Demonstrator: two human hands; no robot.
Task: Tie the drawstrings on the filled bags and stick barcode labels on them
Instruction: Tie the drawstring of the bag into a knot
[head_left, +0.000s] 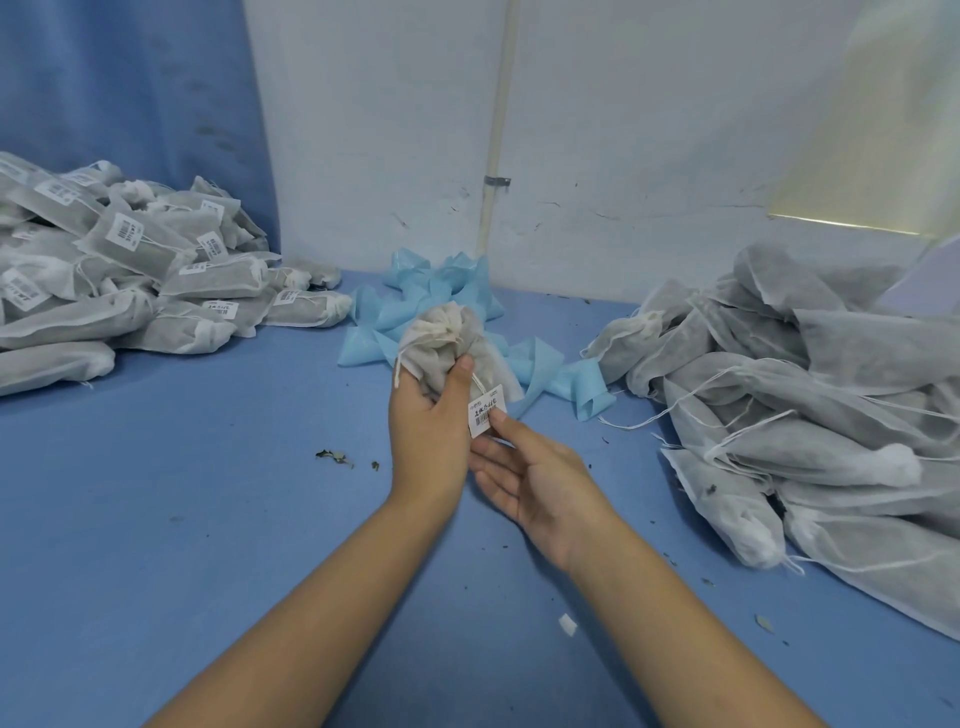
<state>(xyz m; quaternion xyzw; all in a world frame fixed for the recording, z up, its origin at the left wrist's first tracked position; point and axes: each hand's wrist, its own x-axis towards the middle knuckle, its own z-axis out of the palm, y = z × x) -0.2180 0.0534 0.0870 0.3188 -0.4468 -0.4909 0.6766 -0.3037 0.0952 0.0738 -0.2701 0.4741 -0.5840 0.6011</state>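
Bag (451, 336), pale gauzy fabric with a puckered, cinched top, is sitting above the blue table (208, 493), the left hand (431, 421) gripping it; the right hand (540, 483), fingers loosely straight, is touching its barcode label (485, 409).

L hand (431, 415) raised, fingers curled in grip | R hand (540, 483) palm-up, fingers relaxed | forearms converge

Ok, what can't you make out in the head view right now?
Barcode label: print too small and blurred to read.
Whether the label is stuck to the bag yet: the right hand covers its edge; pinching or pressing, cannot tell.
Bag's lower half: hidden behind the left hand.
Labelled pile and unlabelled pile: cut off by the left and right frame edges.
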